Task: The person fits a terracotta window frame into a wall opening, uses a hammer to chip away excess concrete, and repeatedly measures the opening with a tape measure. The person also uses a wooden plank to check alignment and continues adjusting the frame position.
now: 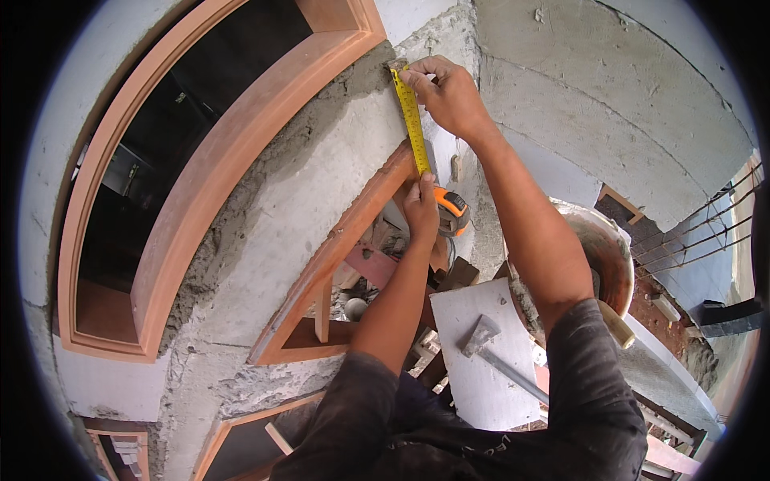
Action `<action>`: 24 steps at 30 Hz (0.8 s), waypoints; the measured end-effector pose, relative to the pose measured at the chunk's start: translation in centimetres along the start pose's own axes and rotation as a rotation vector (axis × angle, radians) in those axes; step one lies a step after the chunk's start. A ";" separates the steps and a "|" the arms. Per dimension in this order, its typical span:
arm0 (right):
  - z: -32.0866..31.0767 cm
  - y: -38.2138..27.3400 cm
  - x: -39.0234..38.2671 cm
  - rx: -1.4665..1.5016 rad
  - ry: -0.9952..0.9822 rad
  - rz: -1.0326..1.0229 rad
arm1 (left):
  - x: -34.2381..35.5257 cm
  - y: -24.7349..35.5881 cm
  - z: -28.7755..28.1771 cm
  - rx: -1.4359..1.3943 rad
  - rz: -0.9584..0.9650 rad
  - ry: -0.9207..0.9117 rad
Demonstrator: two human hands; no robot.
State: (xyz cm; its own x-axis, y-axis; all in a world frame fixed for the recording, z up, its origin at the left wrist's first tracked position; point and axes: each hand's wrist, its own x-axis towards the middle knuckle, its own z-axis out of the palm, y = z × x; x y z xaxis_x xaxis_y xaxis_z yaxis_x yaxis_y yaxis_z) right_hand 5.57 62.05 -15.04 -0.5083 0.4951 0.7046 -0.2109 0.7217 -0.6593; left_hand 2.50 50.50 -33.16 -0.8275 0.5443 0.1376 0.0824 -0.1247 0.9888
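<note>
A yellow tape measure blade (412, 120) runs down a rough grey plaster strip of the wall between two orange wooden window frames. My right hand (447, 94) pins the blade's top end against the plaster at the corner of the upper frame (241, 136). My left hand (422, 207) presses the blade's lower end at the top edge of the lower frame (345, 240) and holds the orange and black tape case (451, 213).
A hatchet with a metal handle (493, 353) lies on a white board (481, 361) below my arms. A dirty mortar pan (601, 248) sits to the right. Steel railing bars (698, 232) and a drop lie at the far right.
</note>
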 end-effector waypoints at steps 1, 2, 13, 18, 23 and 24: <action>-0.1 -0.6 0.4 -0.014 0.008 -0.026 | 0.2 0.0 0.0 0.026 0.008 0.003; -0.2 -1.1 0.8 -0.010 0.022 -0.050 | 0.0 0.1 0.2 0.035 0.012 0.021; 0.6 -1.8 2.4 -0.164 0.087 -0.173 | 0.3 -0.7 1.7 0.005 -0.069 0.078; 0.8 -3.0 2.9 -0.062 0.037 -0.224 | 1.6 -1.1 1.6 -0.024 -0.086 0.139; 0.3 -3.2 3.1 -0.024 0.095 -0.282 | 1.8 -1.1 1.7 -0.045 -0.082 0.119; 0.2 -3.1 3.1 -0.028 0.088 -0.248 | 1.8 -1.1 1.7 -0.050 -0.076 0.107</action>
State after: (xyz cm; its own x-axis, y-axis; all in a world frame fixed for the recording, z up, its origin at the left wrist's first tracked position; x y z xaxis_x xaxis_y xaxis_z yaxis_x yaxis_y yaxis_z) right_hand 4.50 61.27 -10.81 -0.3695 0.3405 0.8646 -0.2964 0.8387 -0.4569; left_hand 1.80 53.03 -33.91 -0.8851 0.4625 0.0525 -0.0087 -0.1292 0.9916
